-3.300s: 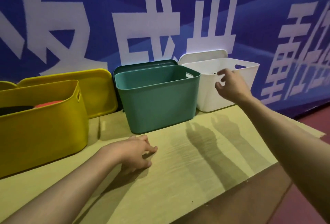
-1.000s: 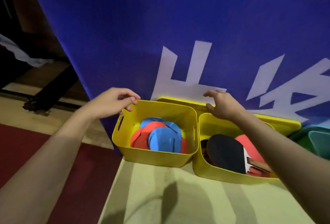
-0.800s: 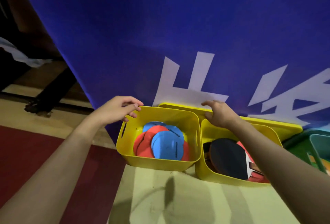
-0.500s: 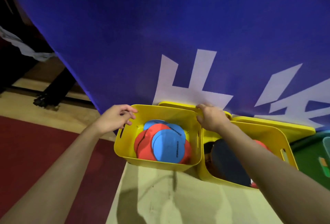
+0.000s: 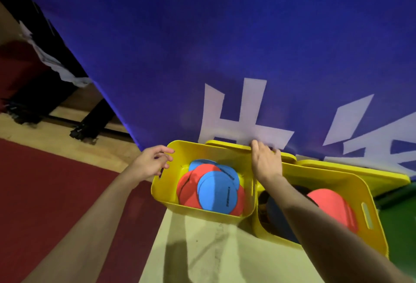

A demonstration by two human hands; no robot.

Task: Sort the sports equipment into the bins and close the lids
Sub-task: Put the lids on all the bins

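Note:
Two yellow bins stand side by side at the left end of the table. The left yellow bin (image 5: pixel 171 194) holds several red and blue discs (image 5: pixel 216 192). The right yellow bin (image 5: pixel 369 219) holds paddles (image 5: pixel 331 204), partly hidden by my right forearm. A yellow lid (image 5: pixel 227 144) leans upright behind the left bin against the banner. My right hand (image 5: pixel 265 163) grips this lid's top edge, fingers curled over it. My left hand (image 5: pixel 153 161) hovers at the left bin's far left corner, fingers loosely bent, holding nothing.
A second yellow lid (image 5: pixel 382 172) leans behind the right bin. The blue banner (image 5: pixel 225 46) rises directly behind the bins. A green bin's edge (image 5: pixel 400 194) shows at far right. The pale tabletop (image 5: pixel 202 255) ends at its left edge beside the red floor (image 5: pixel 56 192).
I turned from the green and white bins to the yellow ones. Over the last second my right hand slid left along the rear edge and took hold of the lid behind the left bin.

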